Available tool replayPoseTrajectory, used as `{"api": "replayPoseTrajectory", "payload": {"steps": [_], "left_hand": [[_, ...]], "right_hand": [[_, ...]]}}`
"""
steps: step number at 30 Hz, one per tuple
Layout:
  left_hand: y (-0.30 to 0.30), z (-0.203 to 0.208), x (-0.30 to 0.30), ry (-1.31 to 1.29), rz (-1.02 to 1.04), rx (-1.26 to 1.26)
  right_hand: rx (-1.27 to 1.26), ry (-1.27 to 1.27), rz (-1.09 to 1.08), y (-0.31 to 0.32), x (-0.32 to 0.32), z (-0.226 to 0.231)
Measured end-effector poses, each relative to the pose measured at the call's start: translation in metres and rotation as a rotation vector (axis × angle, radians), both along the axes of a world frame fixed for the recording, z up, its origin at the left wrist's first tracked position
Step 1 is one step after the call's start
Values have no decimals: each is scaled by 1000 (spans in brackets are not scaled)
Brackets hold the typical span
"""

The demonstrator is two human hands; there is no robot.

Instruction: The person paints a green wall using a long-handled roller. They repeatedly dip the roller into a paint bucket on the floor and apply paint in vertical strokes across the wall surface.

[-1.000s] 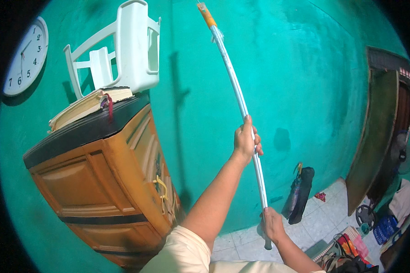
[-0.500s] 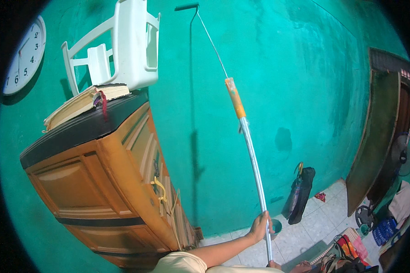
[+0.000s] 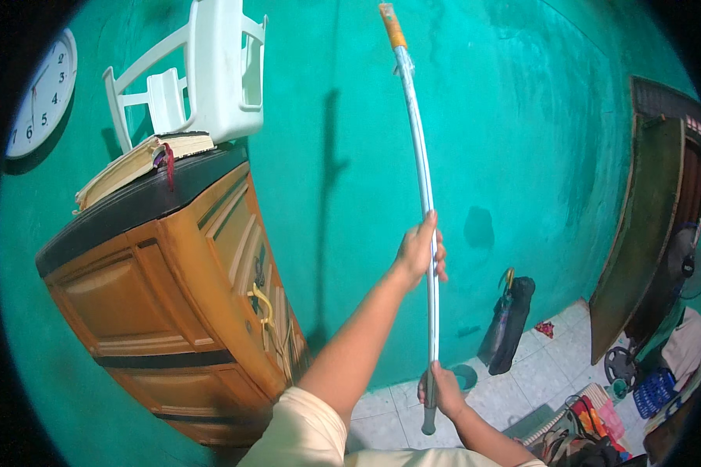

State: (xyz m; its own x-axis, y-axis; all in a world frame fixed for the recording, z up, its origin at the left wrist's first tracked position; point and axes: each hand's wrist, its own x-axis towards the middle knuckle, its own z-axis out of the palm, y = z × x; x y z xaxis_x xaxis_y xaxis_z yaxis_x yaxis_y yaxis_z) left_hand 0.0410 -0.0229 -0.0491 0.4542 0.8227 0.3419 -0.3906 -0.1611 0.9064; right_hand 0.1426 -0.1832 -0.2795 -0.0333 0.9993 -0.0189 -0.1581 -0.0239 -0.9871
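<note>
A long pale pole (image 3: pixel 417 140) rises nearly upright before the green wall (image 3: pixel 522 148), with the orange handle (image 3: pixel 393 27) of a paint roller fixed at its top. The roller head itself lies beyond the upper edge of the picture. Partway up, my left hand (image 3: pixel 420 249) is wrapped round the shaft. My right hand (image 3: pixel 445 391) grips it lower down, just above the dark end (image 3: pixel 428 420). A thin vertical shadow falls on the wall left of the pole.
At the left stands a brown wooden cabinet (image 3: pixel 136 303) bearing a thick open-edged book (image 3: pixel 125 171) and a white plastic chair (image 3: pixel 222 78). A wall clock (image 3: pixel 45 93) hangs beside it. Along the floor are a bucket (image 3: pixel 465 377), a dark umbrella bag (image 3: pixel 512 327) and piled clothes (image 3: pixel 588 424). A door (image 3: pixel 642 226) stands right.
Both hands have risen with the roller pole, and its lower end now shows. The roller head has gone out past the top edge. My right hand has come fully into view.
</note>
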Motion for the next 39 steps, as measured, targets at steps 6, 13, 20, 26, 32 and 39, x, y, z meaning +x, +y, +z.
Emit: {"api": "replayPoseTrajectory", "payload": {"steps": [6,13,20,26,32,39], "left_hand": [[-8,-24,26,-29,143,16],[-73,-157,73,-45,25,-153],[-142,-234,71,-136,-84,-304],[-108,-187,54,-114,152,-120],[-21,-54,37,-150,167,-3],[-1,-8,30,-163,190,-7]], "right_hand": [[70,-188,-187,3,36,-59],[-26,-303,-239,-112,75,-111],[57,-698,-261,-151,114,-242],[59,-609,-209,-119,74,-165],[88,-399,-180,-14,47,-36],[206,-562,-244,17,41,6]]}}
